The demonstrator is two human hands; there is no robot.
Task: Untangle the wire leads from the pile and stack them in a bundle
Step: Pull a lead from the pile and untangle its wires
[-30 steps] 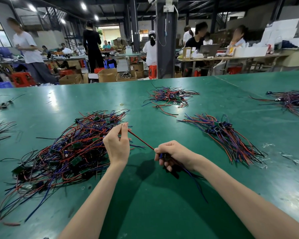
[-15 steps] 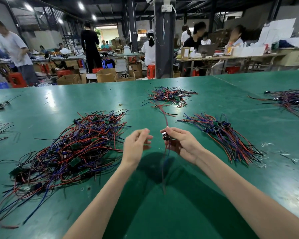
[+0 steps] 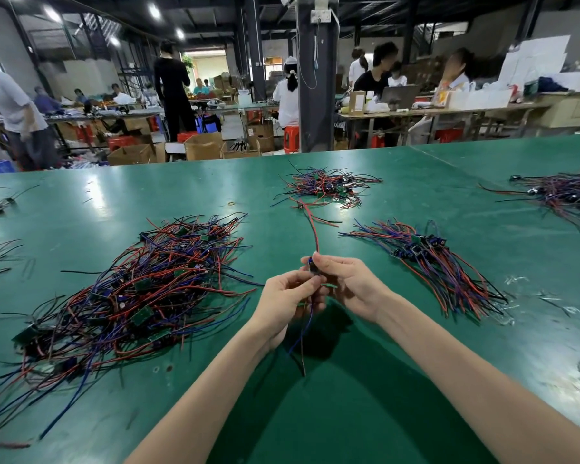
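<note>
Big tangled pile (image 3: 131,289) lay at your left, so most of the job looked undone. Your left hand (image 3: 287,298) pinched the hanging wires of one lead (image 3: 313,267), held above the table (image 3: 349,396). Your right hand (image 3: 349,284) pinched its black part. The sorted bundle (image 3: 442,262) lay just right, modest. Another heap (image 3: 563,194) sat far right. Path to the bundle looked unobstructed.

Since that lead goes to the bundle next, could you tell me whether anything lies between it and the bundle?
Nothing visible does: only bare green table lies between the held lead and the bundle to its right.
</note>
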